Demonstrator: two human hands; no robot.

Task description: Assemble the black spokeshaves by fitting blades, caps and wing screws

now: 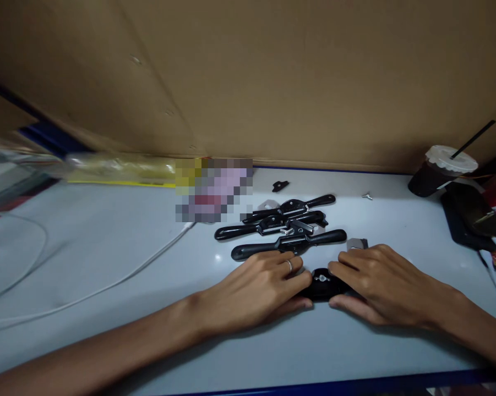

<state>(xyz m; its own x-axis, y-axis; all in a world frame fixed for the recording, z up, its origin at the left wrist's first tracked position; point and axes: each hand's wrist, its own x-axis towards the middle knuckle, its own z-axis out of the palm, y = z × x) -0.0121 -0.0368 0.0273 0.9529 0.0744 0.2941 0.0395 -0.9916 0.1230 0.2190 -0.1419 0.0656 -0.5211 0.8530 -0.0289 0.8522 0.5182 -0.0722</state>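
A black spokeshave (322, 286) lies low over the white tabletop with a silver screw showing at its middle. My left hand (272, 283), a ring on one finger, is closed around its left handle. On the other side my right hand (374, 283) grips the right handle; both handles are mostly hidden by my fingers. Just beyond my hands lie more black spokeshaves: a near one (248, 251), a middle one (231, 231) and a far one (324, 200), with loose metal pieces among them. A flat metal blade (356, 243) sits right behind my right hand's fingers.
Farther back are a small black cap piece (279, 186) and a silver thumbscrew (367, 196). A lidded cup with a straw (427, 176) and a dark case (462, 220) stand right. A blurred-out phone-like object (214, 192) trails a white cable (140, 268). Cardboard (297, 82) walls the back.
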